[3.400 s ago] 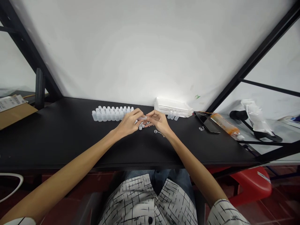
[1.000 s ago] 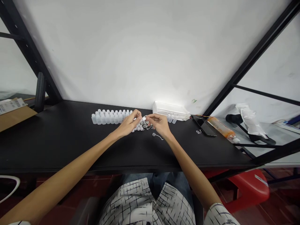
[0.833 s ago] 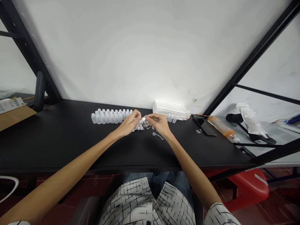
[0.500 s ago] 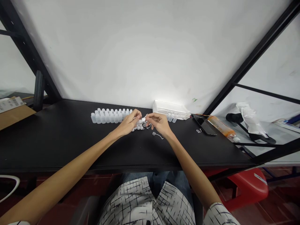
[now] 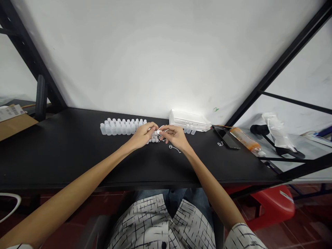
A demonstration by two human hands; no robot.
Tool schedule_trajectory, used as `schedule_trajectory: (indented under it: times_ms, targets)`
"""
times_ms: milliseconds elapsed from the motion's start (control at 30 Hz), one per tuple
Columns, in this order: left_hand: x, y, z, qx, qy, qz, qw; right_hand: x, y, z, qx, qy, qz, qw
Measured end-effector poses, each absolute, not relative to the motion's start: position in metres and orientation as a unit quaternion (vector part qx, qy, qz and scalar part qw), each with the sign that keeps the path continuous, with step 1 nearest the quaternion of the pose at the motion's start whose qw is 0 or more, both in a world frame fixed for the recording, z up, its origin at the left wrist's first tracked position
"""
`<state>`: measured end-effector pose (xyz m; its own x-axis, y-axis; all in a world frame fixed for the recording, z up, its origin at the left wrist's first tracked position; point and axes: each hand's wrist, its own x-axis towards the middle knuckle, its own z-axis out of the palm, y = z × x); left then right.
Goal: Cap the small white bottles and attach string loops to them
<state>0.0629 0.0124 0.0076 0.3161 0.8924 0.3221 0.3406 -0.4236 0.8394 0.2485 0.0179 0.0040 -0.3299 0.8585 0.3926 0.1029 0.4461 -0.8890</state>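
Head view has your left hand [image 5: 142,135] and right hand [image 5: 176,136] pinching a small white piece [image 5: 158,132] over the counter [image 5: 116,162], by the loose caps [image 5: 155,139]. Upright bottles [image 5: 118,128] on your left look done; piece and caps look unfinished. Its long axis seems sideways; fingers hide which way it points.
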Motion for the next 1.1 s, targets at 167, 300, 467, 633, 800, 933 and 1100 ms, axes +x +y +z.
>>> schedule_trajectory:
  times_ms: [167,300,467,633,800,933,1100]
  targets:
    - [0.063,0.014,0.006,0.752,0.394,0.414,0.33,0.247,0.019,0.0,-0.339,-0.71,0.396,0.474]
    - [0.061,0.019,0.001,0.778,0.365,0.422,0.288,0.245,0.019,-0.001,-0.35,-0.706,0.405,0.463]
    - [0.061,0.02,-0.002,0.776,0.354,0.447,0.269,0.244,0.02,0.0,-0.346,-0.694,0.44,0.453]
    - [0.063,0.016,0.0,0.779,0.343,0.456,0.261,0.245,0.021,-0.001,-0.339,-0.686,0.453,0.458]
    - [0.063,0.013,0.001,0.755,0.378,0.446,0.296,0.245,0.018,-0.001,-0.356,-0.709,0.415,0.444]
    - [0.064,0.011,0.001,0.764,0.379,0.451,0.262,0.244,0.015,-0.001,-0.364,-0.757,0.347,0.418]
    - [0.065,0.009,0.002,0.773,0.371,0.439,0.269,0.242,0.015,-0.002,-0.375,-0.765,0.338,0.401]
